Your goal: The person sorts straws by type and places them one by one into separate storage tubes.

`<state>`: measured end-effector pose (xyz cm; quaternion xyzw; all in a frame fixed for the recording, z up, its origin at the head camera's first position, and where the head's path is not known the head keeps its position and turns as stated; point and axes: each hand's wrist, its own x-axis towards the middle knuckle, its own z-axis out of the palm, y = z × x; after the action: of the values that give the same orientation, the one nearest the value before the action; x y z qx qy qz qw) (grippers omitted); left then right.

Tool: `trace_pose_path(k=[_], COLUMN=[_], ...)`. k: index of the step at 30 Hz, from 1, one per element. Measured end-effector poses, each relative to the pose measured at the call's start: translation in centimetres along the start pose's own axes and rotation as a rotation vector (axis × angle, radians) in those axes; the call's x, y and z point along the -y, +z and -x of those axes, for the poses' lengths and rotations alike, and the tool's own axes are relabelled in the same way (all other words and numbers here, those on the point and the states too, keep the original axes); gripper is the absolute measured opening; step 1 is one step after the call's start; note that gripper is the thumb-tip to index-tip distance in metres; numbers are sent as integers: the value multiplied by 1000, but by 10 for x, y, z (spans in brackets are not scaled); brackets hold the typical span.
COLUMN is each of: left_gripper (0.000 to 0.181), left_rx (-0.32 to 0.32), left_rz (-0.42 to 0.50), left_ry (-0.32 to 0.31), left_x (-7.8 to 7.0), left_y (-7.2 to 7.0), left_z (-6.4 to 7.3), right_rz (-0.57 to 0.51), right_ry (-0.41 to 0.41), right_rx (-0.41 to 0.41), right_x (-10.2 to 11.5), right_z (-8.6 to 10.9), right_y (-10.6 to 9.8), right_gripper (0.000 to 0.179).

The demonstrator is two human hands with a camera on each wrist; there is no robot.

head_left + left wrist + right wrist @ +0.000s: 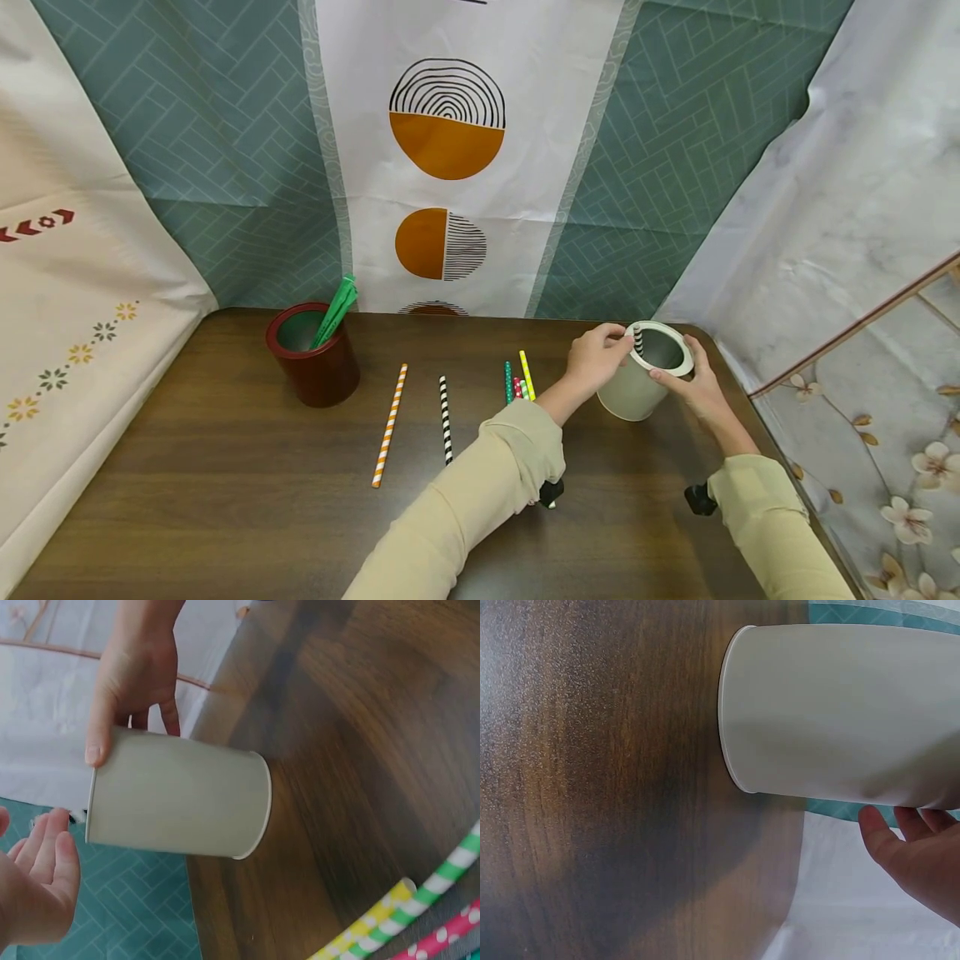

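A cream canister (630,392) stands upright at the table's right side. My right hand (693,379) grips its rim, thumb over the near edge and fingers around the outer right wall. In the right wrist view, the right fingertips (877,825) lie along the canister's side. Inside the opening, a black-and-white striped straw (638,342) leans at the left rim. My left hand (596,358) is beside this straw at that rim. The left wrist view shows the left fingers (56,862) fairly straight, thumb apart, with the straw's end partly hidden behind them.
At the left stands a dark red canister (322,379) holding green straws (336,312). An orange-striped straw (389,425) and another black-striped straw (446,417) lie mid-table. Green-dotted (508,383), yellow (527,375) and other straws lie partly under my left arm. Cloth hangs behind and at both sides.
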<state>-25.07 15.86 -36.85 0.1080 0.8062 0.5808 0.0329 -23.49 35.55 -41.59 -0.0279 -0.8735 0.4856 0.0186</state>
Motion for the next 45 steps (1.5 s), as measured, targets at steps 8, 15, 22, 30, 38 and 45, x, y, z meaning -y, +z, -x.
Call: trace_pose_path(k=[8,15,22,30,38,45], left_gripper=[27,24,25,22,25,23], left_rx=[46,60,17,-32,-74,-125], left_rz=[-6,-117,-206,-209,-249,-325], left_ry=[37,26,-3,-52,-99,-129], left_x=[19,51,86,118,143,164], left_y=[-27,-68,-105,-135,-163,-182], left_z=[-1,-1,1,12,24,33], right_rz=[-31,-42,-29,-17,-13,-6], right_ry=[-22,-27,-22,-17,-19,-19], right_rx=[-19,-20,-22,-24,-19,-18], right_x=[-5,-3,-3,-2,-1,-1], right_z=[-2,1,1,3,2,2], right_y=[1,2,0,-1,1,1], right_gripper=[91,91,90,89,89,89])
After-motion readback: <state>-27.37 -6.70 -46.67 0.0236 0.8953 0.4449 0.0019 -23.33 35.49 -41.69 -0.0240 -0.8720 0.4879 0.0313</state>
